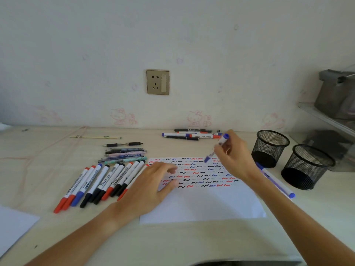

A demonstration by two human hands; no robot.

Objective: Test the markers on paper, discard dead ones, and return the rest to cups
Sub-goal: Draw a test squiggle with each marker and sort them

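Note:
A white paper sheet (203, 204) lies on the desk, its upper half covered with red, blue and black squiggles. My right hand (235, 158) grips a blue marker (216, 148), tip down over the sheet's top right. My left hand (151, 185) rests flat on the sheet's left edge, fingers straight. A row of several red, blue and black whiteboard markers (99, 183) lies left of the paper. Two black mesh cups (269, 147) (307, 167) stand at the right. Another marker pile (192, 134) lies by the wall.
Several pens (124, 155) lie above the marker row. A blue marker (276, 180) lies between the paper and the cups. A wall socket (158, 81) is on the wall, a grey shelf unit (336, 104) stands at far right, and another sheet (13, 227) lies at lower left.

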